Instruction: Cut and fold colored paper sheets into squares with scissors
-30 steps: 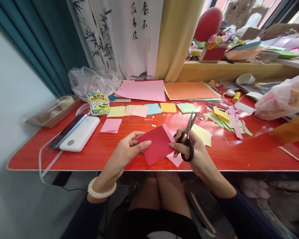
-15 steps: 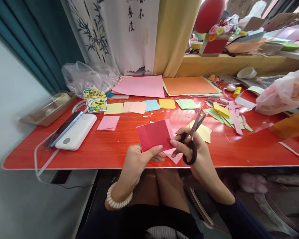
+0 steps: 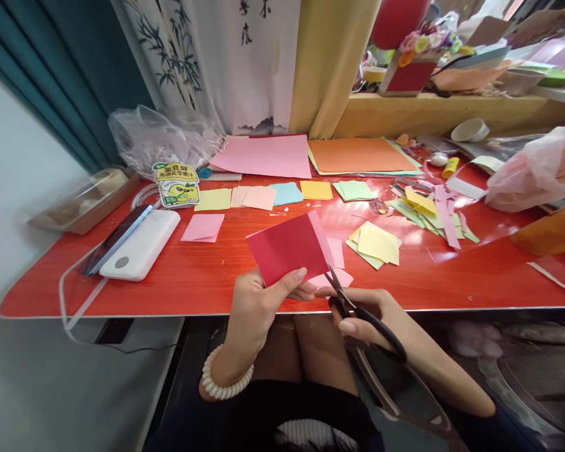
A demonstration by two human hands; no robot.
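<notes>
Between the thumb and fingers of my left hand is a folded sheet of red paper, held up over the table's front edge. A lighter strip runs down its right side. My right hand is closed round black-handled scissors. Their blades are slightly apart and point up and left at the paper's lower right corner; I cannot tell whether they touch it. Pink paper pieces lie on the table behind the red paper, partly hidden. A small pile of yellow and green squares lies to the right.
Paper squares in several colours form a row, with larger pink sheets and orange sheets behind. A white power bank and phone lie left. Paper scraps and a plastic bag are at right.
The scissors have swung from pointing up and right to pointing left at the paper's corner. My right hand has moved lower, uncovering the yellow pile. The red paper has tilted and shifted slightly left.
</notes>
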